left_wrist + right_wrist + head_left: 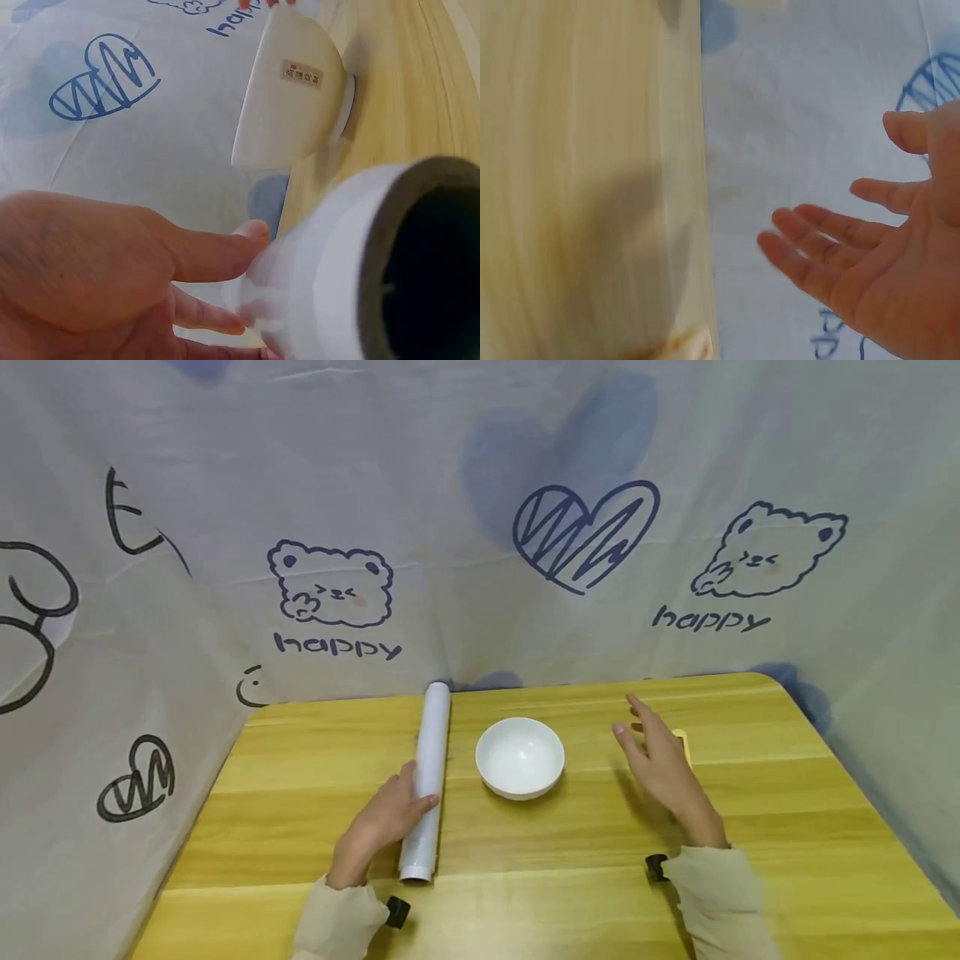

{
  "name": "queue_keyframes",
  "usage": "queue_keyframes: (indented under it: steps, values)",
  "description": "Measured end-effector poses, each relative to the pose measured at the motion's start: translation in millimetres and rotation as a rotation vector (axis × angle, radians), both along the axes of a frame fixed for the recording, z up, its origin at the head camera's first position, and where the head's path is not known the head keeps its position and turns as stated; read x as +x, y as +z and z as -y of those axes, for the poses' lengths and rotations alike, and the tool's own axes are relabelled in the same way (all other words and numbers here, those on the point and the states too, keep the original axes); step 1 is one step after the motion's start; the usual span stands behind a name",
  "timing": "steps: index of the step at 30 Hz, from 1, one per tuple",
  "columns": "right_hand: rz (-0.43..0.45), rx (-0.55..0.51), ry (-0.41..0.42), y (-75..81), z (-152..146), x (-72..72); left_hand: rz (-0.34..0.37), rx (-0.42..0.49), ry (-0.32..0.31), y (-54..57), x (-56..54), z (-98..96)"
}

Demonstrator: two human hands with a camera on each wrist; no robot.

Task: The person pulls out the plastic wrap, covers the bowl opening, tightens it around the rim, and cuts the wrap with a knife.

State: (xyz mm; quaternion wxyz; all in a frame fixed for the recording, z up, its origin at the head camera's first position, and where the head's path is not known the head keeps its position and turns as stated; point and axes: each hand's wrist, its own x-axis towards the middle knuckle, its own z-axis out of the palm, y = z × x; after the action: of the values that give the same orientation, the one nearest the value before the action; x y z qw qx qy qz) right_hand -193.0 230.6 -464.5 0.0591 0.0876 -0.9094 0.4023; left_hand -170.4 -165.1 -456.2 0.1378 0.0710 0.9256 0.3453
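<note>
A long white roll of cling film point(428, 760) lies lengthwise on the left half of the table, its hollow core end towards me. My left hand point(386, 814) holds it from the left, thumb across the top and fingers along the side. In the left wrist view the thumb and fingertips of the left hand point(105, 270) meet the film roll point(315, 262). A white bowl point(521, 758) stands upright just right of the roll, touched by neither hand. Farther right, my right hand point(663, 768) hovers above the table with fingers extended and holds nothing.
A yellow object point(682, 743), mostly hidden behind the right hand, lies on the wood-grain table point(555, 877). White cloth point(465, 610) with drawn bears and hearts hangs along the table's back and sides.
</note>
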Motion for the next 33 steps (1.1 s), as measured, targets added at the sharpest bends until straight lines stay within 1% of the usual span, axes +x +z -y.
queue_keyframes:
  steps: [3, 8, 12, 14, 20, 23, 28, 30, 33]
  values:
    - [-0.002, -0.045, 0.031, -3.3, 13, -0.7, -0.012, 0.044, -0.018, -1.7, -2.2, -0.8]
    - [0.025, -0.091, 0.095, -8.1, 42, -4.7, -0.038, 0.027, -0.025, 2.1, -2.5, 4.2]
    - [0.066, -0.109, 0.126, -13.9, 61, -2.6, -0.031, 0.030, -0.032, 1.5, -3.1, 6.0]
    - [0.068, -0.110, 0.127, -17.2, 66, -0.4, -0.038, 0.044, -0.038, -0.7, -3.7, 6.1]
    - [0.088, -0.120, 0.111, -20.7, 75, 2.4, -0.077, 0.064, -0.006, -7.5, -9.5, 1.6]
    - [0.090, -0.120, 0.106, -21.1, 78, 2.6, -0.092, 0.042, 0.008, -8.4, -12.5, -2.4]
    - [0.071, -0.116, 0.098, -21.9, 80, 1.9, -0.140, -0.010, 0.018, -10.7, -18.0, -8.2]
    - [0.078, -0.126, 0.085, -20.7, 81, 1.9, -0.153, -0.036, 0.018, -11.5, -20.1, -9.9]
    - [0.096, -0.149, 0.069, -18.4, 83, 1.8, -0.159, -0.051, 0.031, -12.1, -23.2, -10.4]
